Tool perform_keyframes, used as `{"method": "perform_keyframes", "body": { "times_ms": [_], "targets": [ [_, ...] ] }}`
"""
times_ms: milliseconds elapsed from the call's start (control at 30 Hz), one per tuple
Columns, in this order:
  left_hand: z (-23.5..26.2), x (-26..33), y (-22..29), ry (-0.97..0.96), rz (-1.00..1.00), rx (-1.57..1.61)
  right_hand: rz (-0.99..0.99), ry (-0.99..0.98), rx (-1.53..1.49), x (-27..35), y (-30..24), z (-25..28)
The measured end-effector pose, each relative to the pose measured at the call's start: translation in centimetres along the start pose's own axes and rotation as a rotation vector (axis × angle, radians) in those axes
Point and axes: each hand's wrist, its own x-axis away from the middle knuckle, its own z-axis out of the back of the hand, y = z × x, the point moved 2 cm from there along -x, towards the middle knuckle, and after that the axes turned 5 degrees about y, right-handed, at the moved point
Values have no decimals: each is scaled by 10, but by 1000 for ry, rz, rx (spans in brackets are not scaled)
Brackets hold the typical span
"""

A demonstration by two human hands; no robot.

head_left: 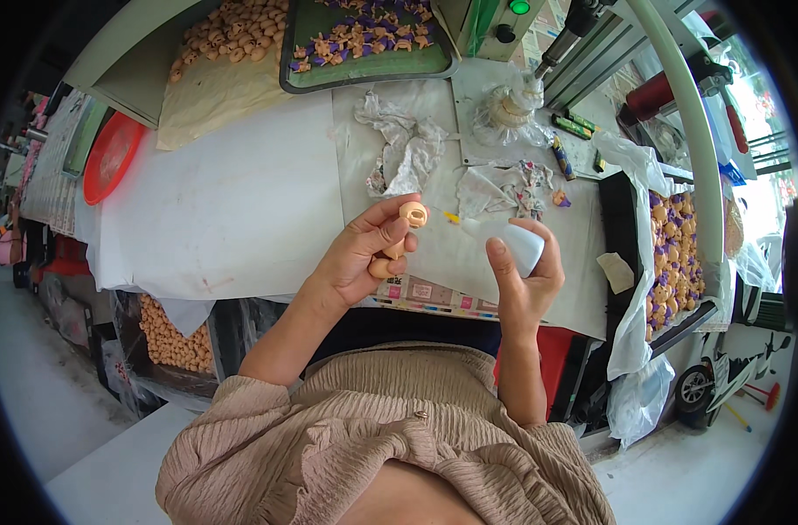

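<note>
Two tan doll parts [399,236] clamped in left hand [359,254]; one white squeeze bottle [512,241] in right hand's [526,280] closed grip.

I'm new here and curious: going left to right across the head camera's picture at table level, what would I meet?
Red round tray → left hand holding a small peach-coloured figure → right hand holding a white squeeze bottle → black tray of peach-and-purple pieces.

Left hand [359,254] pinches a small peach figurine part [413,213] above the table [241,201]. Right hand [526,271] grips a white glue bottle [504,238], yellow nozzle aimed left at the part. Crumpled rags [407,149] farther off; right tray [674,254] holds purple-peach pieces.
</note>
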Motion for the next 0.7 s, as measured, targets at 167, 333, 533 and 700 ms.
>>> {"method": "perform_keyframes", "body": {
  "times_ms": [167,333,533,700],
  "targets": [
    [-5,11,12,-73,110,260,69,-110,34,-24,15,-34],
    [-10,26,29,-85,148,514,244,-265,115,-42,7,-76],
    [-20,46,53,-20,115,669,382,-345,334,-60,-26,-100],
    [-12,59,66,-96,142,643,561,-282,325,-108,-64,-140]
  ]
}}
